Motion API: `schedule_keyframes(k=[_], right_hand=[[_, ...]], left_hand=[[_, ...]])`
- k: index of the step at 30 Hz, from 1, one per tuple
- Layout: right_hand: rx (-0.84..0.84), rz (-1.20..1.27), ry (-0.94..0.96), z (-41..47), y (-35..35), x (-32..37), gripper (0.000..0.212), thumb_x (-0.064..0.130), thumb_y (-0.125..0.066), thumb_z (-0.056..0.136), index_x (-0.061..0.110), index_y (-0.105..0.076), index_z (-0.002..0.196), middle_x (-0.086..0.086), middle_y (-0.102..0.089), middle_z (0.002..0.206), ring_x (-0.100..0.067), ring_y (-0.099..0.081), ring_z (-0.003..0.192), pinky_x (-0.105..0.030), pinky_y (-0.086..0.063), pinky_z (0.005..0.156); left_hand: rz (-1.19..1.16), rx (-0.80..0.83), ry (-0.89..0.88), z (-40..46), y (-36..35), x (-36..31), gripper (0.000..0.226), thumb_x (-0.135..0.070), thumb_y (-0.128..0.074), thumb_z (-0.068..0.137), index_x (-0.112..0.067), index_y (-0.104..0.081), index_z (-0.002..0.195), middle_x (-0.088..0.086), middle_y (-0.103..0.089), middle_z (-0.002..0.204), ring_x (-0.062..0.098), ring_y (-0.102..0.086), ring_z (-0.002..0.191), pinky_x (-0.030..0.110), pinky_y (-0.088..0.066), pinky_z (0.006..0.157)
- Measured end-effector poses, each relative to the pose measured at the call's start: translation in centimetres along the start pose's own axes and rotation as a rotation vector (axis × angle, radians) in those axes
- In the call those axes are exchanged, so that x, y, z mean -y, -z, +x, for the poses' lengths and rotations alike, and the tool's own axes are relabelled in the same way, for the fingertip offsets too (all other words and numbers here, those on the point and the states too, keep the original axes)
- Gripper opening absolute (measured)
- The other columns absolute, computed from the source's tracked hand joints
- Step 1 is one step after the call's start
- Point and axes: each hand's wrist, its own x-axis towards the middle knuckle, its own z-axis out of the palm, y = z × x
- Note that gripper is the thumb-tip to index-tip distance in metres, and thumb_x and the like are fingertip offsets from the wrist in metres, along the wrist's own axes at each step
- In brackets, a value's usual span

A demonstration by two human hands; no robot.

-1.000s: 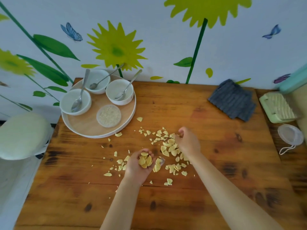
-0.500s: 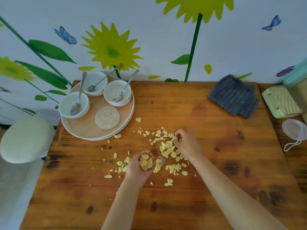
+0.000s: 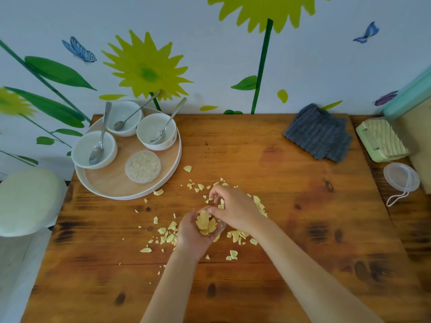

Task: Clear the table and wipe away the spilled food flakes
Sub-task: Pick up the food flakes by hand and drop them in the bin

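Pale yellow food flakes point(image 3: 168, 235) lie scattered over the middle of the wooden table point(image 3: 291, 206). My left hand point(image 3: 192, 234) is cupped palm up and holds a small heap of flakes, with a small clear cup partly hidden under it. My right hand point(image 3: 235, 207) sits just right of it, thumb and fingers pinched at the top flake in the left palm. More flakes lie hidden under the right hand. A folded grey cloth point(image 3: 319, 132) rests at the back right.
A round wooden tray point(image 3: 112, 183) at the back left carries three white bowls with spoons and a lidded tub of grains point(image 3: 143, 166). A green soap dish point(image 3: 382, 139) and a clear lid point(image 3: 401, 179) sit at the right edge. A pale stool point(image 3: 28, 201) stands left.
My right hand has drawn back from the flake pile to my left palm, bringing flakes to the heap there. The left hand has stayed in place.
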Motion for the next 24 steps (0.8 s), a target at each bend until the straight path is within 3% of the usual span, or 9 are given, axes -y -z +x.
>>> schedule_keyframes(k=[3,6,10,12,14,16,19,22,24], right_hand=[[-0.180,-0.114,-0.116,0.9,-0.3,-1.4,0.028,0.025,-0.051,0.093,0.021,-0.051,0.120,0.004,-0.054,0.119,-0.010,-0.054,0.081,-0.024,-0.043,0.068],[-0.147,-0.199,-0.234,1.5,-0.7,-3.3,0.026,0.023,-0.052,0.093,0.020,-0.054,0.119,0.000,-0.052,0.123,-0.016,-0.058,0.097,-0.026,-0.046,0.075],[-0.142,-0.274,-0.279,1.6,-1.4,-4.3,0.013,0.016,-0.054,0.091,0.018,-0.058,0.103,-0.001,-0.054,0.115,-0.018,-0.058,0.098,-0.031,-0.051,0.075],[-0.179,-0.252,-0.283,1.4,-1.2,-4.2,0.011,0.021,-0.055,0.091,0.019,-0.058,0.101,0.002,-0.057,0.104,-0.015,-0.057,0.088,-0.026,-0.046,0.065],[-0.199,-0.070,-0.247,0.8,-0.7,-3.6,0.011,0.029,-0.057,0.090,0.020,-0.059,0.096,0.008,-0.059,0.090,-0.010,-0.054,0.074,-0.022,-0.039,0.058],[-0.105,0.160,-0.148,-0.3,0.0,-2.3,0.013,0.033,-0.061,0.086,0.022,-0.061,0.092,0.015,-0.058,0.082,-0.006,-0.055,0.071,-0.018,-0.040,0.062],[0.005,0.123,-0.064,-1.4,0.3,-1.2,0.014,0.032,-0.062,0.085,0.026,-0.063,0.097,0.022,-0.059,0.084,-0.008,-0.059,0.072,-0.023,-0.049,0.065],[-0.133,-0.006,-0.136,-0.8,0.2,-2.7,0.015,0.020,-0.057,0.089,0.025,-0.063,0.101,0.014,-0.061,0.094,-0.002,-0.053,0.073,-0.017,-0.044,0.062],[-0.128,-0.102,-0.189,-0.4,-0.2,-3.9,0.018,0.017,-0.057,0.089,0.027,-0.063,0.103,0.008,-0.060,0.102,-0.004,-0.050,0.078,-0.016,-0.039,0.059]], left_hand=[[0.028,-0.004,-0.018,-0.3,-0.1,-0.3,0.029,-0.014,-0.037,0.096,-0.003,-0.062,0.086,0.012,-0.061,0.083,0.021,-0.057,0.078,0.034,-0.049,0.072],[0.043,-0.037,-0.036,-0.7,-0.2,-0.5,0.021,-0.008,-0.043,0.092,-0.003,-0.061,0.082,0.011,-0.059,0.079,0.020,-0.056,0.073,0.032,-0.048,0.071],[0.049,-0.037,-0.054,-0.8,-0.1,-0.6,0.021,-0.008,-0.042,0.092,-0.003,-0.060,0.081,0.011,-0.058,0.077,0.019,-0.055,0.071,0.031,-0.047,0.070],[0.058,-0.035,-0.048,-0.7,0.0,-0.6,0.022,-0.009,-0.042,0.092,-0.003,-0.062,0.084,0.012,-0.059,0.080,0.020,-0.057,0.073,0.032,-0.048,0.071],[0.069,-0.017,-0.022,-0.4,0.4,-0.6,0.026,-0.010,-0.039,0.094,-0.003,-0.064,0.090,0.013,-0.061,0.086,0.021,-0.058,0.078,0.034,-0.049,0.074],[0.079,0.017,-0.003,-0.1,0.5,-0.5,0.029,-0.010,-0.035,0.095,-0.003,-0.063,0.095,0.014,-0.061,0.096,0.022,-0.058,0.086,0.037,-0.050,0.074],[-0.005,0.006,0.025,0.2,0.1,-0.2,0.022,-0.014,-0.041,0.095,-0.006,-0.059,0.105,0.006,-0.061,0.100,0.016,-0.058,0.090,0.028,-0.050,0.077],[0.042,0.036,0.014,0.0,-0.4,0.1,0.025,-0.016,-0.038,0.094,-0.006,-0.061,0.092,0.008,-0.060,0.085,0.018,-0.057,0.079,0.032,-0.050,0.072],[0.006,0.043,0.041,-0.1,-0.3,-0.2,0.025,-0.013,-0.037,0.094,-0.004,-0.058,0.083,0.011,-0.059,0.079,0.021,-0.056,0.073,0.034,-0.049,0.068]])
